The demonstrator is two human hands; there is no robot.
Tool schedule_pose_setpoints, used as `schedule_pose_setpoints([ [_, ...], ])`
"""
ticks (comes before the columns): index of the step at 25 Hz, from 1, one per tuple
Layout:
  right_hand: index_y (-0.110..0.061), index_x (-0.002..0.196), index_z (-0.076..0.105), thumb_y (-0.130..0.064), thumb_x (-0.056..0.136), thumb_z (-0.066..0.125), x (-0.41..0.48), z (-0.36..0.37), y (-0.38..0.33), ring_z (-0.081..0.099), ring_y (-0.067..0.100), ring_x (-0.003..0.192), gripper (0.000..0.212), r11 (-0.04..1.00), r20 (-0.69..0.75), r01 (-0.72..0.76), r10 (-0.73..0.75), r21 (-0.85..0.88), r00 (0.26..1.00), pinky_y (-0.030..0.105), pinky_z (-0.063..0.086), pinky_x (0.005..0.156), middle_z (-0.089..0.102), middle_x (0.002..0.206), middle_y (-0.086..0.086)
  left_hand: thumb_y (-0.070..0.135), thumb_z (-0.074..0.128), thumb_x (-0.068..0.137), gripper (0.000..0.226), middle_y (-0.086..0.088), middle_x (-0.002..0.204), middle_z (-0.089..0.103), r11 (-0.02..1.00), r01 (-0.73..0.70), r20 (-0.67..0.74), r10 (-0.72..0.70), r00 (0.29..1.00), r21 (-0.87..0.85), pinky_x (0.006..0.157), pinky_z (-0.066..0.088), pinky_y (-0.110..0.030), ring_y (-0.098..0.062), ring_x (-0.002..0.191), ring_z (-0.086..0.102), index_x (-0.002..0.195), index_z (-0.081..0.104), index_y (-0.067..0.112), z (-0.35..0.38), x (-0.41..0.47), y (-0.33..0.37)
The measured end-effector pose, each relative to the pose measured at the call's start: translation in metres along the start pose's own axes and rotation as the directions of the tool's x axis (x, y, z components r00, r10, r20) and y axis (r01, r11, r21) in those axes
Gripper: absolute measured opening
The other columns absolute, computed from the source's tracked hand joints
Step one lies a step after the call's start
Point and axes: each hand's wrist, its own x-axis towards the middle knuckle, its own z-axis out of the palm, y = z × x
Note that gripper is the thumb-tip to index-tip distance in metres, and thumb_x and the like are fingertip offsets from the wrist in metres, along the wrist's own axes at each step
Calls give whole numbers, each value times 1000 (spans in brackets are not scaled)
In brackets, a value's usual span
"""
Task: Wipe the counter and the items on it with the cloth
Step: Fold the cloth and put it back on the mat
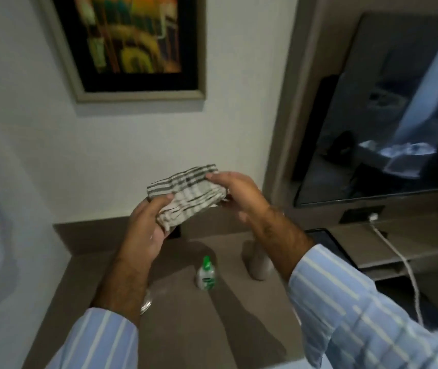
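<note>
A folded white cloth with dark green stripes [185,194] is held in the air above the brown counter [180,315]. My left hand [146,225] grips its near left corner from below. My right hand [239,190] grips its right edge, fingers curled over the top. Below the hands, a small clear bottle with a green cap [206,274] stands on the counter. A grey cylindrical item [259,262] stands to its right, partly hidden by my right forearm.
A wall-mounted television [399,115] hangs at the right above a lower shelf [399,241]. A white cable [404,262] runs down from a socket there. A framed painting [132,43] hangs on the white wall. A shiny glass object [146,302] peeks out beside my left wrist.
</note>
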Motion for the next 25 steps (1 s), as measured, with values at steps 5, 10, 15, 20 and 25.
schedule_pose_setpoints([
  [5,-19,92,81,-36,76,89,-26,-164,-66,73,8,81,25,968,-362,127,-201,-217,911,24,60,61,81,88,-3,18,71,90,11,1,90,83,950,-111,321,12,947,293,62,62,-29,-16,80,80,97,79,16,167,6,-36],
  [10,-17,112,78,-34,80,89,-25,-330,-31,71,11,93,37,961,-535,-12,-142,-275,833,25,54,62,78,103,-2,28,64,97,19,3,69,77,878,-164,363,-12,932,449,42,51,-21,-8,54,70,93,73,12,291,13,-167],
  [15,-17,95,73,-5,94,71,29,-463,97,64,6,59,12,915,-470,-340,207,-217,858,17,51,52,71,64,-9,32,61,97,13,0,82,73,728,9,160,-163,974,685,77,61,-43,-22,78,71,86,58,25,308,63,-335],
  [20,-23,87,78,-23,87,81,100,-519,262,76,19,74,4,769,-512,-570,379,-290,771,32,63,78,77,86,10,33,70,91,38,-7,60,68,470,234,-82,-321,944,851,63,57,-44,-21,60,66,75,65,-1,254,124,-477],
  [25,-21,120,78,-49,87,77,127,-523,346,73,21,111,43,662,-333,-497,369,-561,868,25,52,90,80,114,2,28,68,95,28,-26,93,74,283,222,-134,-301,944,933,79,57,-47,-41,91,71,91,68,0,223,145,-538],
])
